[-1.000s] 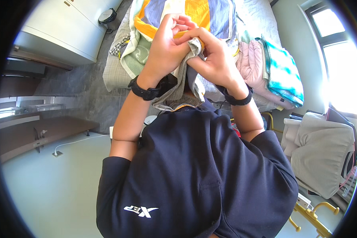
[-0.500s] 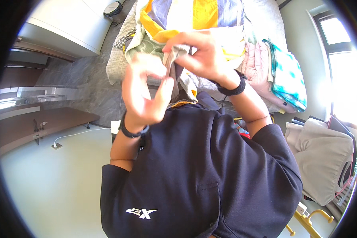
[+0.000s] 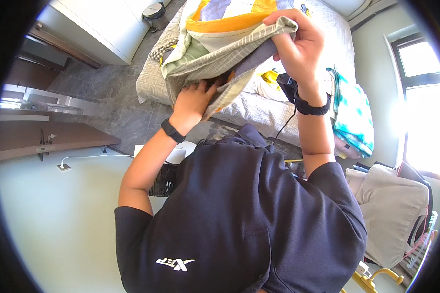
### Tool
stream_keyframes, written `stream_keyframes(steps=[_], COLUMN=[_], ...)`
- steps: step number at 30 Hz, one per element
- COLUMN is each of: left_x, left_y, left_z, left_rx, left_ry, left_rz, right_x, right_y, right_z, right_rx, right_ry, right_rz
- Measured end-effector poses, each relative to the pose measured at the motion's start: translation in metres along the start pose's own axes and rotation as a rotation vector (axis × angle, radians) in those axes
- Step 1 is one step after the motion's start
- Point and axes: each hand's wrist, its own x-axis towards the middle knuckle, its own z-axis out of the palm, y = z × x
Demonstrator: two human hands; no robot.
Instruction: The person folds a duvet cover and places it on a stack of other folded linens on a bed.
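Note:
A large striped duvet cover (image 3: 225, 27) in yellow, grey and white spreads over the far part of the bed, its near edge lifted toward me. My right hand (image 3: 303, 46) pinches the raised edge at the upper right, thumb below the cloth. In the fold under that edge is a dark gap between two layers. My left hand (image 3: 193, 102) reaches into this gap with its fingers apart, touching the cloth; the fingertips are partly hidden in shadow. Each wrist carries a black band.
The bed (image 3: 149, 80) has a pale quilted cover. Folded teal-and-white checked bedding (image 3: 354, 117) lies on its right side, and a black cable (image 3: 284, 128) hangs below my right wrist. A bin (image 3: 155, 14) stands far left; a grey draped cloth (image 3: 388, 207) is at right.
My hands, close together before, have parted. The right went up and right with the cover's edge, stretching it; the left dropped lower into the fold. The view shifted slightly.

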Motion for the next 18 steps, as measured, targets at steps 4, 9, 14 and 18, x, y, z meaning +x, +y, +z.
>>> stream_keyframes(steps=[4, 9, 14, 18], left_x=[0.018, 0.045, 0.019, -0.043], left_y=[0.006, 0.027, 0.043, 0.041], left_z=[0.036, 0.089, 0.052, 0.02], left_rx=[-0.148, -0.139, -0.324, -0.138], left_ry=[0.254, 0.357, -0.21, -0.021], left_rz=[0.345, 0.171, 0.237, 0.345], right_x=[-0.005, -0.01, -0.014, -0.021], right_y=[0.003, 0.002, 0.007, -0.001], right_z=[-0.002, 0.003, -0.02, -0.044], right_rx=[-0.028, -0.102, -0.103, 0.035], right_ry=[-0.101, -0.056, 0.049, 0.215], right_rz=[-0.02, 0.003, 0.097, 0.195])
